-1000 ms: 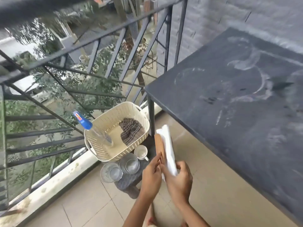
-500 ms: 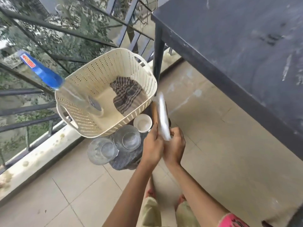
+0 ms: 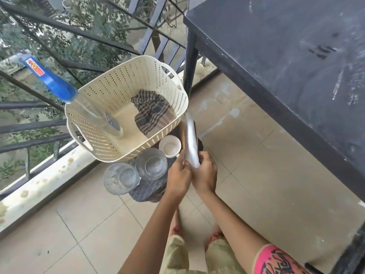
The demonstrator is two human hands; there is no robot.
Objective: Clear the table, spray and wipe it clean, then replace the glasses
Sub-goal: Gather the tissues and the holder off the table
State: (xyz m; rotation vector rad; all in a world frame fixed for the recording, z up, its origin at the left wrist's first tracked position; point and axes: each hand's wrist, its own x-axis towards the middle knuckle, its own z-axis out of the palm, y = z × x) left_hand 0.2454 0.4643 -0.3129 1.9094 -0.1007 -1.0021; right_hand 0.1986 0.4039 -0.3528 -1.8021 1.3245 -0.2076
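Both forearms enter from the lower edge and converge over the tiled floor. The left hand is clenched round the lower end of a brown flat item, which stands on edge. The right hand touches the left hand and grasps the lower end of a white flat item; this item also stands on edge and lies face to face against the brown one. A pink patterned sleeve covers the right upper arm.

A dark railing runs behind the containers, with foliage beyond it. A cream perforated basket stands at the far side of a dark woven stool. The basket holds two things:
- A spray bottle leans over the left rim; its blue head is outside the rim and its clear body rests on the basket floor.
- A striped cloth lies crumpled in the right corner.

Three vessels stand upright just in front of the basket:
- The left glass stands at the stool's left edge; it cannot be determined whether it rests wholly on the stool.
- The right glass stands touching it or nearly so.
- A white cup stands by the basket's near right corner, just left of the held items.

The black tabletop occupies the upper right and is marked with pale streaks. Its left corner sits above a dark leg, which stands just beside the basket's right rim.
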